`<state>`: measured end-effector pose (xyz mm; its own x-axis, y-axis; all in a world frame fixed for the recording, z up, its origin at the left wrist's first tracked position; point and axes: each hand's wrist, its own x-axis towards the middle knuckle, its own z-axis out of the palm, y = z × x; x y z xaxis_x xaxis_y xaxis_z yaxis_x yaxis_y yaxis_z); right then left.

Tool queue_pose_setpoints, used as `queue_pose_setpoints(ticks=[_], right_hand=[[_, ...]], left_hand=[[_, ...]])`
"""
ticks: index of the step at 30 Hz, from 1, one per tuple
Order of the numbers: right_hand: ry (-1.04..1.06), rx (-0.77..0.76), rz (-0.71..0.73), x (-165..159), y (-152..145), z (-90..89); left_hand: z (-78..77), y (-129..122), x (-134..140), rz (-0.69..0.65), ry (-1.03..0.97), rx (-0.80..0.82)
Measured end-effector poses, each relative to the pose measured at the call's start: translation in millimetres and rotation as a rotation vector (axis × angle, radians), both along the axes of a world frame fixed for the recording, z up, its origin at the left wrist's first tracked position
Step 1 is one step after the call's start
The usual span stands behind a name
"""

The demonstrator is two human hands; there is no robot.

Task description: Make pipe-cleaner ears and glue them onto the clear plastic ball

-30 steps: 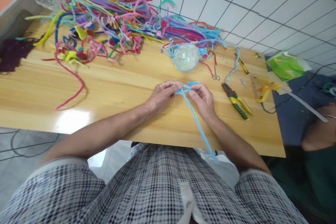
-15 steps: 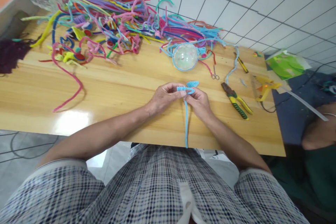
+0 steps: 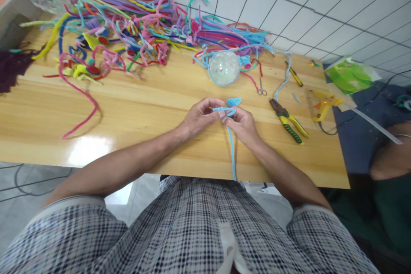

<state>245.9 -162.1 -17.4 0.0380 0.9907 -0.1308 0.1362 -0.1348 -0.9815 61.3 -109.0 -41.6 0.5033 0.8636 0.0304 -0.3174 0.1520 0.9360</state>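
A light blue pipe cleaner (image 3: 231, 150) is bent into a narrow loop between my hands, its long tail hanging toward the table's front edge. My left hand (image 3: 203, 116) pinches the loop's left end, where the stem looks wrapped in coils. At the other end, my right hand (image 3: 241, 124) closes its thumb and fingers on the loop near the tail. Just beyond my fingertips lies a small leaf-shaped piece of coiled blue pipe cleaner (image 3: 234, 102). Farther back sits a clear dome (image 3: 224, 67) with a blue rim.
Pliers (image 3: 287, 120), small scissors (image 3: 262, 87), a utility knife (image 3: 294, 74) and a yellow glue gun (image 3: 325, 105) lie to the right. A heap of colourful pipe cleaners (image 3: 144, 30) runs along the tiled wall. Another person's arm (image 3: 390, 150) is at the far right.
The pipe cleaner's hanging tail has swung a little to the right. The loop has tilted flatter between my fingers; both hands keep their grip. The view has shifted slightly.
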Motion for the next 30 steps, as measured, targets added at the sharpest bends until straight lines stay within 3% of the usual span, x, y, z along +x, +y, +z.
queue_pose_setpoints(ticks=[7, 14, 23, 30], right_hand=[[0.119, -0.067, 0.033, 4, 3, 2.8], [0.149, -0.089, 0.057, 8, 3, 0.1], [0.119, -0.079, 0.037, 15, 7, -16.8], [0.092, -0.102, 0.031, 13, 6, -1.3]], left_hand=[[7.2, 11, -10, -0.102, 0.029, 0.184], [7.1, 15, -11, -0.155, 0.045, 0.15], [9.9, 14, -11, -0.136, 0.068, 0.099], [12.5, 13, -13, -0.201, 0.05, 0.115]])
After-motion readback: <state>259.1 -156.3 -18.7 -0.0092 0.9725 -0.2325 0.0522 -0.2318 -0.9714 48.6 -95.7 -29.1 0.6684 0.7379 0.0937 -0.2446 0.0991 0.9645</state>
